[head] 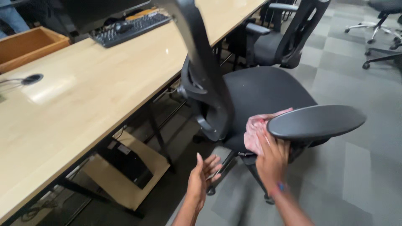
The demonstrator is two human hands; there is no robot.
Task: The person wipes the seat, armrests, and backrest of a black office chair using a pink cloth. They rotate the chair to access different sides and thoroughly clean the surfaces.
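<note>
A black office chair (259, 92) stands beside the long wooden desk (83, 96), its mesh back turned toward the desk. My right hand (273, 157) presses a pink cloth (256, 129) against the chair just under the near black armrest (316, 122). My left hand (203, 178) hovers open below the seat edge, fingers spread, holding nothing and touching nothing.
A black keyboard (130, 28) and a monitor base sit at the desk's far end, with a wooden box (25, 46) at the left. A dark computer case (125, 161) rests on a low shelf under the desk. More black chairs (284, 37) stand behind on the grey carpet tiles.
</note>
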